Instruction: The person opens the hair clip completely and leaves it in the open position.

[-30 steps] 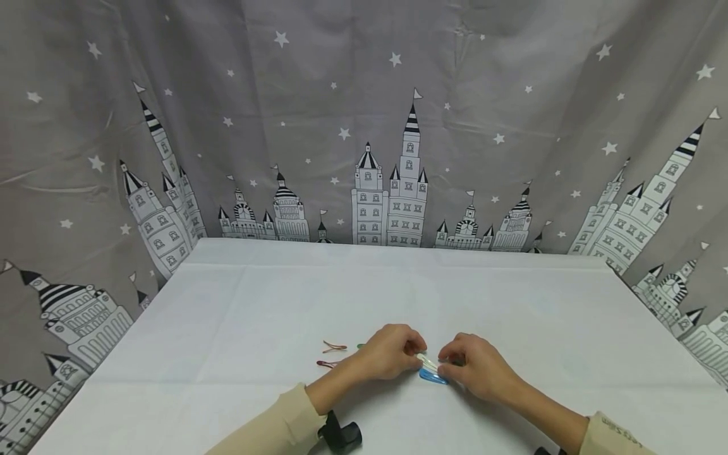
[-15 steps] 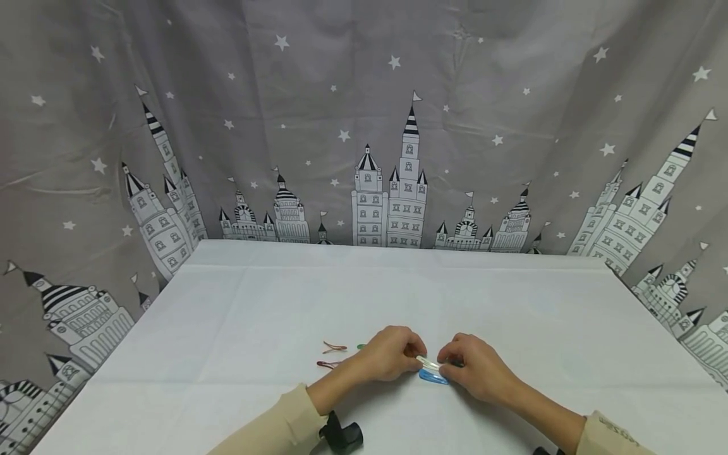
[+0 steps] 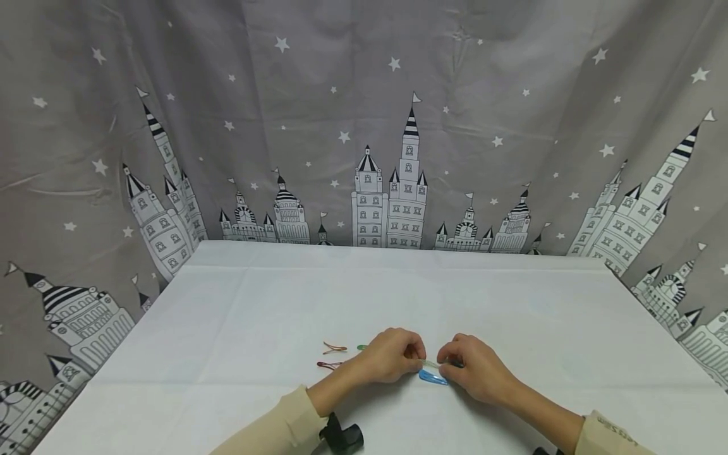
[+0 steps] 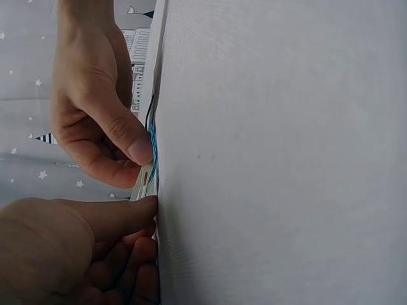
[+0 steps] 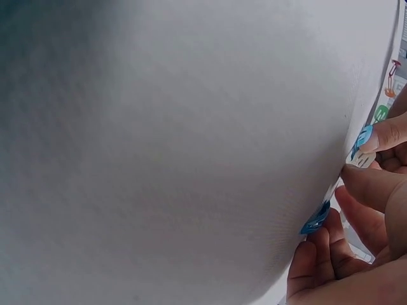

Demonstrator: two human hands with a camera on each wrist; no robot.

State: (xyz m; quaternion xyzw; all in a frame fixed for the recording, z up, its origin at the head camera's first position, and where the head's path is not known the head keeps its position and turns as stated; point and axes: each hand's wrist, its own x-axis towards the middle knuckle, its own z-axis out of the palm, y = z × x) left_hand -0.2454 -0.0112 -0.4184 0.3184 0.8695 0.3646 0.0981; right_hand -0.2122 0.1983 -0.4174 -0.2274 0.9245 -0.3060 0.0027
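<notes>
The slim cream clip [image 3: 430, 364] has tipped slightly; my left fingers [image 3: 418, 345] and right fingers [image 3: 449, 349] pinch its ends beside a glossy blue clip [image 3: 433, 378].

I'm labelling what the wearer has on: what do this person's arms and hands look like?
Both the left hand and right hand are ungloved. The left sleeve and right sleeve are beige; the right bears dark lettering, too small to read. A black device with a rounded end shows by the left cuff; a black piece peeks in near the right.
</notes>
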